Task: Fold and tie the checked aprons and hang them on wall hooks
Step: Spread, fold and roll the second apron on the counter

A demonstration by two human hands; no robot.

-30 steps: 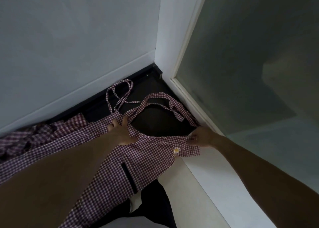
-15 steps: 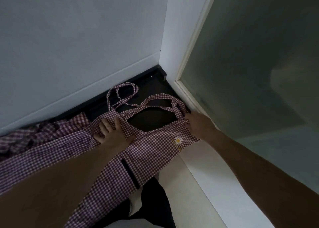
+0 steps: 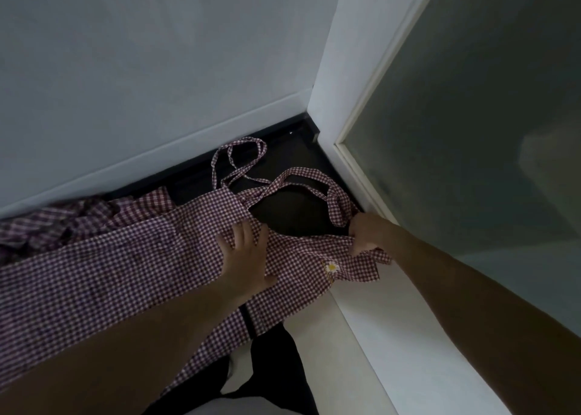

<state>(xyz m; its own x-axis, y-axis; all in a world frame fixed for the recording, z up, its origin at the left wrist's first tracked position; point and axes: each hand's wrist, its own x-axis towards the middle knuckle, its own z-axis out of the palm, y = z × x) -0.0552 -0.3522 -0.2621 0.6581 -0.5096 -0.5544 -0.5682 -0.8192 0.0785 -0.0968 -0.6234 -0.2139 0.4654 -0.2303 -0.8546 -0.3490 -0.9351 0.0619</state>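
Note:
A red-and-white checked apron (image 3: 125, 273) lies spread on a dark surface in a room corner. Its bib carries a small daisy patch (image 3: 331, 267). The neck loop (image 3: 301, 179) and a thin tie strap (image 3: 239, 160) curl toward the wall. My left hand (image 3: 245, 257) rests flat on the bib near its top edge, fingers straight and spread. My right hand (image 3: 366, 234) pinches the bib's right top corner where the neck strap joins. More checked cloth (image 3: 63, 223) is bunched at the far left by the wall.
A white wall with a skirting board (image 3: 195, 144) runs behind the dark surface (image 3: 292, 213). To the right stands a frosted glass panel (image 3: 471, 131) in a white frame. A pale ledge (image 3: 408, 345) runs along its base. Dark clothing shows at the bottom.
My left hand slid right along the bib toward its middle. My right hand went from lying on the corner to pinching and pulling it, bunching the cloth there.

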